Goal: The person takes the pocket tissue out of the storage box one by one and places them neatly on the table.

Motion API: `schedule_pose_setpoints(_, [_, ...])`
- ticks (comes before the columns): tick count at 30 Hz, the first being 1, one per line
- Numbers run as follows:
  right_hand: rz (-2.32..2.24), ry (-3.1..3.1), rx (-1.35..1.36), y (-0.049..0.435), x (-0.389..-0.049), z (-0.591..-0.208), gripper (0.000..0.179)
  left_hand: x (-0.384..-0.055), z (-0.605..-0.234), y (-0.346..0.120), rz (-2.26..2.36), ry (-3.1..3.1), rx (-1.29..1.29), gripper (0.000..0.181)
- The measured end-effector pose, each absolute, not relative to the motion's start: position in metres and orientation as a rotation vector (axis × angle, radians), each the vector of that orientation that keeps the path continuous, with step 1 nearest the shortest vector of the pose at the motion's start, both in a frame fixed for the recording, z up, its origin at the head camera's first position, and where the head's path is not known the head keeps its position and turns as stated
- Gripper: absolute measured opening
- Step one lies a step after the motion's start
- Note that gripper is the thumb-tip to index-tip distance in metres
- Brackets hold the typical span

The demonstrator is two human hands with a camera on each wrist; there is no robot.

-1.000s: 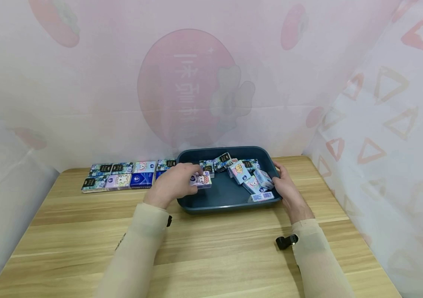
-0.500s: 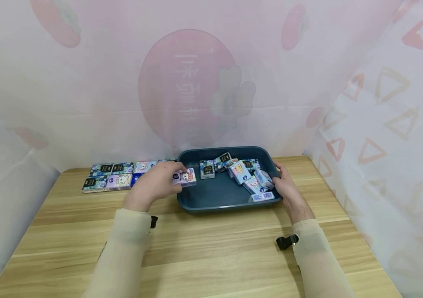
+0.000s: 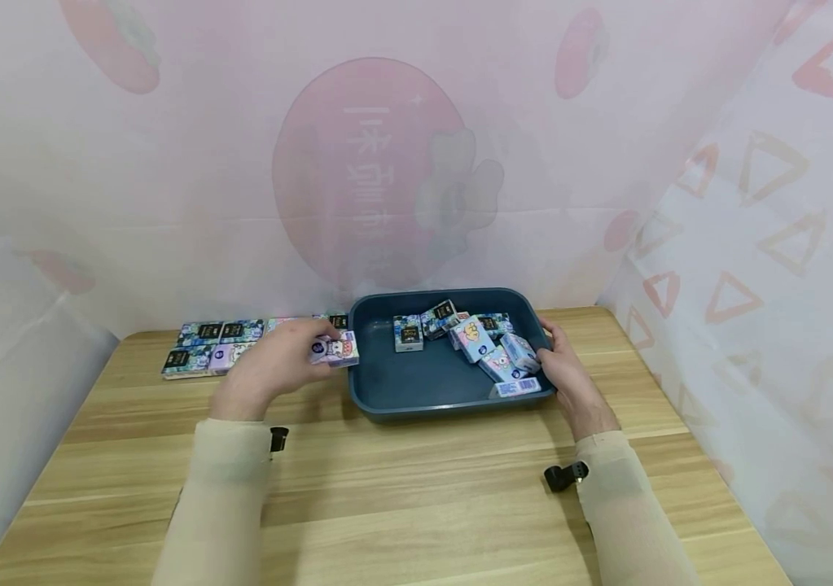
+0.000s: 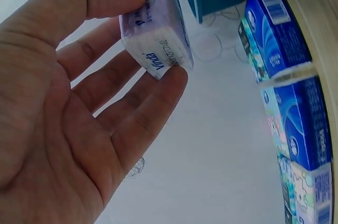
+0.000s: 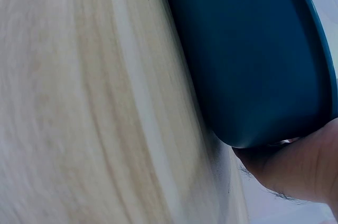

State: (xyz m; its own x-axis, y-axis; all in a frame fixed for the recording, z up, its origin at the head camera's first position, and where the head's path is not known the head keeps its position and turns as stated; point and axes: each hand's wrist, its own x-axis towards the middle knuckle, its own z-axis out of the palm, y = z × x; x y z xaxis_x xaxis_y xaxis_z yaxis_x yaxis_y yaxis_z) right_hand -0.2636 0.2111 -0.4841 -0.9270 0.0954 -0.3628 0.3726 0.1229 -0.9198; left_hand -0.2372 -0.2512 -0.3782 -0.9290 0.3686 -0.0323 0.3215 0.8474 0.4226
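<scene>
A: Head, status?
B: Left grip [image 3: 269, 368] pinching pack [image 3: 335, 349], tray's [image 3: 423, 381] nine o'clock. Rows [image 3: 189, 356] on bench [image 3: 416, 505] look part done; loose packs [image 3: 476, 338] left in tray.
A: Left wrist?
B: Pack at twelve.
A: Right wrist?
B: Right grip [image 5: 303, 168] holding tray, five o'clock.

Left wrist: "Vinda" on the end of the purple pack [image 4: 156, 34], stamped code next to it too blurred to trust. "Vinda" also on one blue pack [image 4: 306, 123]; barcode on the other blue pack [image 4: 280, 31], digits illegible. Head: character column on the wall circle [image 3: 372, 171], unclear. Labels on packs [image 3: 473, 338] in the tray [image 3: 409, 387]: too small.
</scene>
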Motion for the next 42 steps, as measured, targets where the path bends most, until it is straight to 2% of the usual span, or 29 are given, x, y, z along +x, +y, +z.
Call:
schedule_pose_setpoints(14, [-1.907, 2.171, 0.460, 0.211, -0.264, -0.485, 0.081, -0.238, -0.392, -0.277, 0.626, 2.881, 0.483, 0.041])
schedule_pose_setpoints(24, [-1.894, 2.183, 0.458, 0.210, -0.264, -0.485, 0.080, -0.245, -0.411, -0.274, 0.606, 2.809, 0.453, 0.047])
schedule_pose_setpoints(37, [-1.885, 2.208, 0.438, 0.212, -0.264, -0.485, 0.081, -0.255, -0.431, -0.266, 0.524, 2.792, 0.439, 0.039])
schedule_pose_setpoints(42, [-1.873, 2.202, 0.450, 0.212, -0.264, -0.485, 0.080, -0.256, -0.434, -0.264, 0.496, 2.825, 0.448, 0.031])
